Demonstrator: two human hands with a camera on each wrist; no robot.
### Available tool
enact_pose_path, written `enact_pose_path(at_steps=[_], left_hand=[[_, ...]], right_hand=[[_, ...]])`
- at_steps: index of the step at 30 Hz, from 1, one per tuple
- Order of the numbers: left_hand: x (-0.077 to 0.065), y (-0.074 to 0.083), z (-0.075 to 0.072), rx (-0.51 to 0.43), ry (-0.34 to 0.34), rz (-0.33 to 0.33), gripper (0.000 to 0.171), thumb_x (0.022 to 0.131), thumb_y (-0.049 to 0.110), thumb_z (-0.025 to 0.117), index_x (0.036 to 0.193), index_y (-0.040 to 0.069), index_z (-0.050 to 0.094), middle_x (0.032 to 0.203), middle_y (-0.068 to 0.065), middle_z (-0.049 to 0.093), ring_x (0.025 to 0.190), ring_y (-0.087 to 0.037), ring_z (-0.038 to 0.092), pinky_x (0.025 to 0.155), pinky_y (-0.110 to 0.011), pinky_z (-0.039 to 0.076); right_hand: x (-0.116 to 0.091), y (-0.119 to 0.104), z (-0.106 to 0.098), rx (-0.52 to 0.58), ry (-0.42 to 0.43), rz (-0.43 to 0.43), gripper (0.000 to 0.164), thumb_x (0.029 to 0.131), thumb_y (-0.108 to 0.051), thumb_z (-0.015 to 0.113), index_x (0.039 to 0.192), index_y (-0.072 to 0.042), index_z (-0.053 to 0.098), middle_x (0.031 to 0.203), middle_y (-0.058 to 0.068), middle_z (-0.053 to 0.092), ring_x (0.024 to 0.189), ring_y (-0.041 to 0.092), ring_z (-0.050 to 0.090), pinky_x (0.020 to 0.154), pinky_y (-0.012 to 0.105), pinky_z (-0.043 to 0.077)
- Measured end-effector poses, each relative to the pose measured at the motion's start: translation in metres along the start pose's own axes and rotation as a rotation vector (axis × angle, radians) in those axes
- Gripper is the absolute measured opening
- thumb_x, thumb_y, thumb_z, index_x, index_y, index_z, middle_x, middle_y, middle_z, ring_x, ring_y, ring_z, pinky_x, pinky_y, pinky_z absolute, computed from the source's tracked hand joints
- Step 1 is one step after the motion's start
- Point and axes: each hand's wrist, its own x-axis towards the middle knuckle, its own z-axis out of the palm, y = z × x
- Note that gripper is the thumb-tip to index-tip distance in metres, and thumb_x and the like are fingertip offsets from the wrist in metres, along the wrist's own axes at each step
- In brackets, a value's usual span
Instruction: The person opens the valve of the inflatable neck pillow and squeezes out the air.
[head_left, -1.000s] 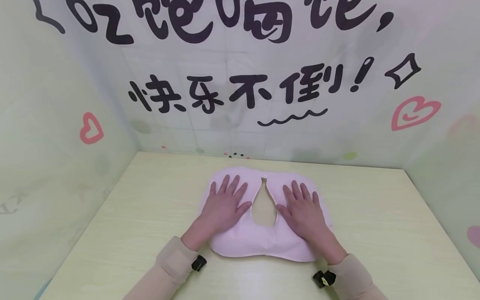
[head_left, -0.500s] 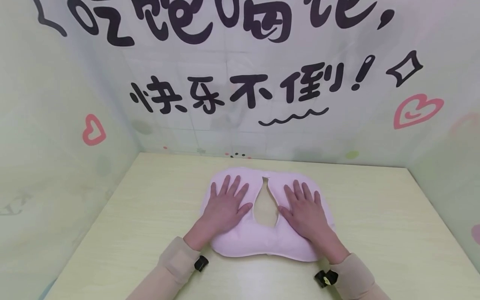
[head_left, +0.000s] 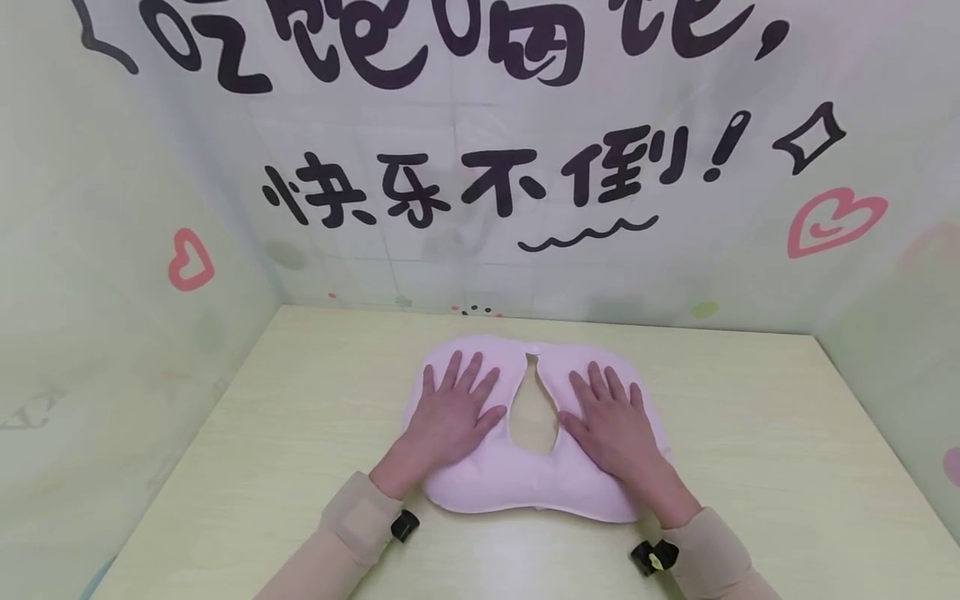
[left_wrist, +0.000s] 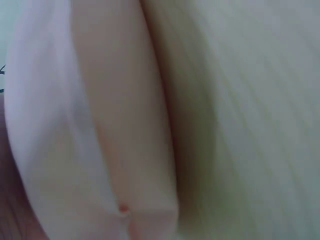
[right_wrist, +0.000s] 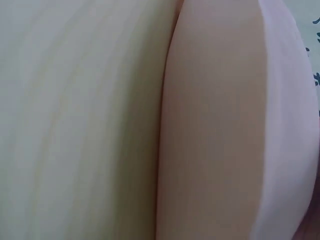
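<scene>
A pale pink cushion (head_left: 536,483) with a teardrop-shaped hole in its middle lies flat on the wooden table. On its left half rests my left hand (head_left: 450,417), palm down, fingers straight and spread. My right hand (head_left: 613,421) lies the same way on the right half, its thumb at the edge of the hole. Close up in the left wrist view is the cushion's side (left_wrist: 130,110), with a seam running along it. The right wrist view shows the cushion's other side (right_wrist: 215,120) standing on the tabletop.
The light wooden tabletop (head_left: 300,400) extends around the cushion on all sides. Behind it rises a white back wall (head_left: 450,250) with black lettering. Side walls (head_left: 97,292) printed with hearts flank the table. Black wrist devices (head_left: 405,525) sit at both sleeves.
The whole scene has shifted slightly in the head view. Both hands stay in place on the cushion, fingers as before.
</scene>
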Motion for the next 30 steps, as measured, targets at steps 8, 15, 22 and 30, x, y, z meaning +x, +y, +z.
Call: enact_pose_path(at_steps=[8, 15, 22, 30], left_hand=[[-0.010, 0.000, -0.022, -0.036, 0.091, 0.003, 0.062, 0.108, 0.052, 0.042, 0.159, 0.017, 0.041, 0.167, -0.015, 0.027, 0.154, -0.044, 0.015, 0.113, -0.075, 0.016], [-0.028, 0.005, -0.024, -0.032, 0.114, 0.041, 0.066, 0.106, 0.053, 0.046, 0.159, 0.014, 0.040, 0.167, -0.015, 0.027, 0.153, -0.045, 0.014, 0.110, -0.078, 0.019], [-0.034, 0.009, -0.010, -0.010, 0.073, 0.079, 0.073, 0.104, 0.058, 0.044, 0.159, 0.011, 0.039, 0.167, -0.017, 0.026, 0.154, -0.044, 0.012, 0.112, -0.077, 0.014], [-0.036, 0.012, 0.002, -0.048, 0.001, 0.062, 0.075, 0.104, 0.060, 0.042, 0.161, 0.012, 0.035, 0.169, -0.015, 0.019, 0.154, -0.045, 0.007, 0.110, -0.079, 0.014]], right_hand=[[-0.012, -0.006, -0.018, 0.042, 0.068, -0.001, 0.066, 0.104, -0.038, 0.058, 0.157, -0.003, 0.040, 0.162, 0.028, 0.029, 0.149, 0.049, 0.023, 0.114, 0.072, 0.018], [-0.026, -0.018, -0.025, 0.043, 0.084, -0.026, 0.068, 0.103, -0.040, 0.059, 0.157, -0.003, 0.040, 0.162, 0.028, 0.029, 0.149, 0.049, 0.024, 0.114, 0.072, 0.019], [-0.035, -0.018, -0.011, 0.034, 0.047, -0.037, 0.068, 0.104, -0.042, 0.058, 0.156, -0.002, 0.041, 0.162, 0.029, 0.026, 0.149, 0.050, 0.022, 0.114, 0.072, 0.018], [-0.039, -0.014, 0.001, 0.006, 0.040, -0.049, 0.066, 0.104, -0.044, 0.056, 0.153, -0.001, 0.045, 0.161, 0.030, 0.029, 0.148, 0.052, 0.024, 0.112, 0.074, 0.019]])
